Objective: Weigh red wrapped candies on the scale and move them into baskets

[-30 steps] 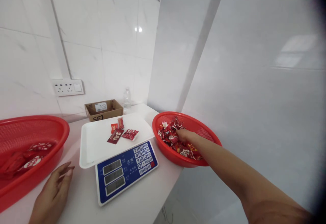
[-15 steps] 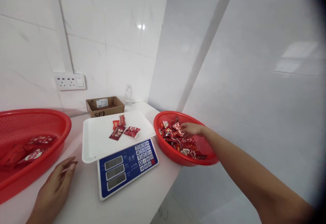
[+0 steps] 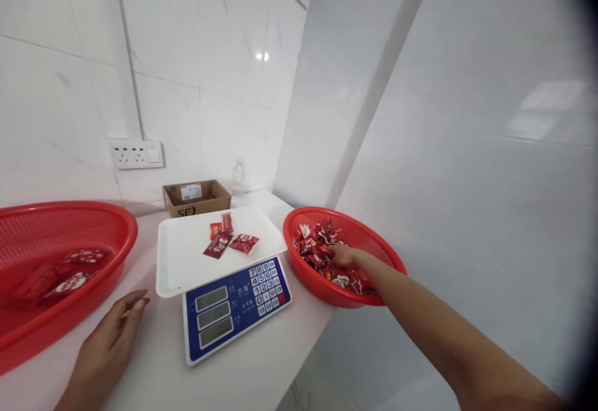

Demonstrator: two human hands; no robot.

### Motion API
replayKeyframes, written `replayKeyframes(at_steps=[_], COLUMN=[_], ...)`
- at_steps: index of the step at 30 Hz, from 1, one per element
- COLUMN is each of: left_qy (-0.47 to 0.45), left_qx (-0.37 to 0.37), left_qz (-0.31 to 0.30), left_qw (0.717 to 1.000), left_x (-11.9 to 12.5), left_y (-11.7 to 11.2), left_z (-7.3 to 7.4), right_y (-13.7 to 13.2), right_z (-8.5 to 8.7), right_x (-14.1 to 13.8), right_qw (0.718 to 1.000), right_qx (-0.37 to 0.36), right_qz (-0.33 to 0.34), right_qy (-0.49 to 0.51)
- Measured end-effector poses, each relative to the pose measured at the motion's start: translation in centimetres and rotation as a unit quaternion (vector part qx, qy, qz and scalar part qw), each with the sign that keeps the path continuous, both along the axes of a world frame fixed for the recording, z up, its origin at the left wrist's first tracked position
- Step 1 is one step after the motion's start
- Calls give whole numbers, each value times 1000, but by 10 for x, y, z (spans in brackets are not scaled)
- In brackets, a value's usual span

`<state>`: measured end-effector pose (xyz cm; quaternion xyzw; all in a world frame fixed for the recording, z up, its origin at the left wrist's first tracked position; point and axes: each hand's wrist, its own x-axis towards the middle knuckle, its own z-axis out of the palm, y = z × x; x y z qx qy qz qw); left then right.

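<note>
My right hand (image 3: 342,256) reaches down into the red basket (image 3: 299,272) on the right, its fingertips sunk among small red-wrapped candies (image 3: 309,246). Those fingers are mostly hidden, so whether they grip a candy does not show. Over the white table, in front of the left basket, my left hand (image 3: 111,336) is relaxed and empty, fingers loosely stretched. Between the hands stands a blue and white digital scale (image 3: 240,336) with a white tray (image 3: 182,258). Several red packets lie on the tray, among them a dark red packet (image 3: 218,245) and a patterned packet (image 3: 244,243).
Another red basket (image 3: 122,249) with a few red packets inside stands at the left. Behind the tray are an open cardboard box (image 3: 205,204) and a clear bottle (image 3: 238,179). A tiled wall with a socket panel (image 3: 136,154) closes the back; grey panels rise on the right.
My right hand has moved lower into the candies, and its fingers have gone out of sight among them. My left hand stays in about the same place; the view has shifted slightly.
</note>
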<state>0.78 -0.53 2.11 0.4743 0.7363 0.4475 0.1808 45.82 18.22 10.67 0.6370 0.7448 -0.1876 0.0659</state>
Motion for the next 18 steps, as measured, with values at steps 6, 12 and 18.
replayKeyframes(at_steps=[6,12,18], left_qy=[-21,-10,-4], left_qx=[-13,-11,9], left_qz=[12,7,10], left_qw=[1000,1000,1000], left_x=[6,2,3], left_y=[-4,-1,-1], left_z=[12,5,5], right_y=[-2,-6,-13], right_z=[12,31,50], right_x=[2,8,-1], right_qw=[999,989,968], right_qx=[10,35,72], right_qz=[-9,-50,-78], right_qy=[50,133,229])
